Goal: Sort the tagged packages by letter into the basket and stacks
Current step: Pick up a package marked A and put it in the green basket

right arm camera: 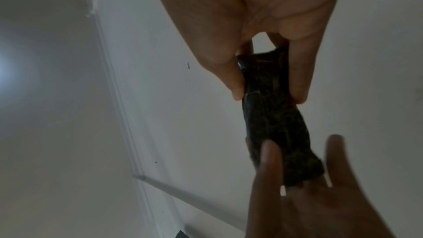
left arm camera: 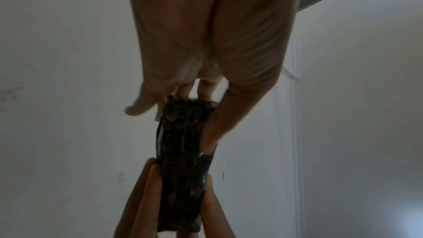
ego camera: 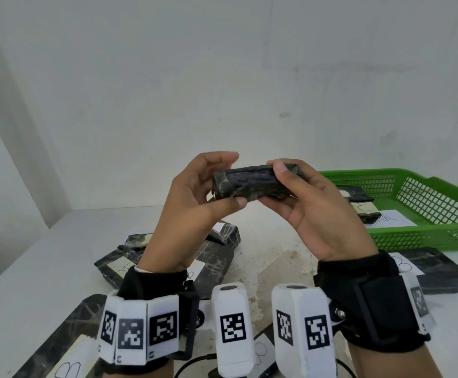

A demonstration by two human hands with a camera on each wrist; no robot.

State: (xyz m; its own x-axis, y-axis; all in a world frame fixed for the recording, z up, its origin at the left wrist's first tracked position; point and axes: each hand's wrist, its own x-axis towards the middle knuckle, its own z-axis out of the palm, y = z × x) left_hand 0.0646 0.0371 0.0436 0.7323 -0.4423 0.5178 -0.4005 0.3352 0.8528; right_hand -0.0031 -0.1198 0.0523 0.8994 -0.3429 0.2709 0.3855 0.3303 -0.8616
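A: Why is the package [ego camera: 252,185] up in the air instead of down on the table [ego camera: 31,268]?

B: Probably so its tag can be found. The left hand [ego camera: 195,203] pinches one end, thumb below and fingers above, and the right hand [ego camera: 304,208] has its fingers curled round the other end. Each grip is closed on the package, and it lies level between them at chest height. No tag shows on the dark face towards us, so I'd judge they mean to turn it over and read the letter.

A: And both wrist views agree?

B: Yes, each shows the package [left arm camera: 183,151] pinched between a thumb and fingers at both ends, against the bare wall.

A: Where would it go after that?

B: That depends on the letter. The basket [ego camera: 440,203] sits at about two o'clock from the hands and already holds tagged packages. A package marked B [ego camera: 440,268] lies at four o'clock just in front of the basket. At seven to eight o'clock there is a loose heap [ego camera: 129,255], one piece tagged A.

A: Any risk?

B: The wrapping looks crinkled and slick; turning it with fingertips alone might let it slip.
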